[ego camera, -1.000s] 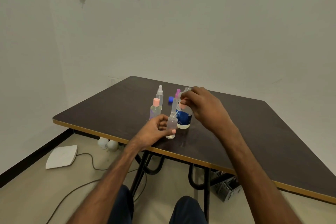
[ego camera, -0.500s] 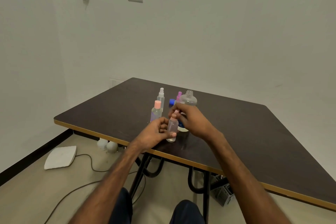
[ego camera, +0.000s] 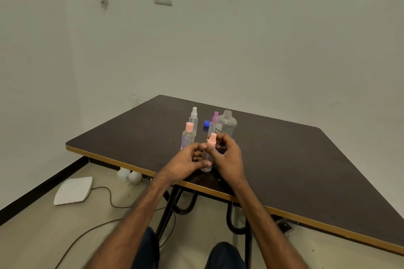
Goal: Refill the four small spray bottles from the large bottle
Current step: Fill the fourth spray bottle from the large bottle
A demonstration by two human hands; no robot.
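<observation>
A small clear spray bottle point(ego camera: 206, 165) stands near the table's front edge. My left hand point(ego camera: 188, 162) grips its body, and my right hand point(ego camera: 227, 157) pinches its pink spray top point(ego camera: 211, 141), seated on the neck. Behind them stands the large clear bottle point(ego camera: 226, 123) with no cap, its lower part hidden by my right hand. A pink-capped small bottle point(ego camera: 187, 135), a white-topped one point(ego camera: 193, 119) and a purple-topped one point(ego camera: 214, 119) stand to the left of it. A blue cap point(ego camera: 206, 123) lies on the table.
The dark table point(ego camera: 284, 159) has a tan front edge. On the floor at the left lie a white flat device point(ego camera: 73, 190), a cable and two white round objects point(ego camera: 129, 176). White walls close in behind and to the left.
My right hand came down from above the large bottle with the pink spray top and set it onto the small bottle that my left hand holds.
</observation>
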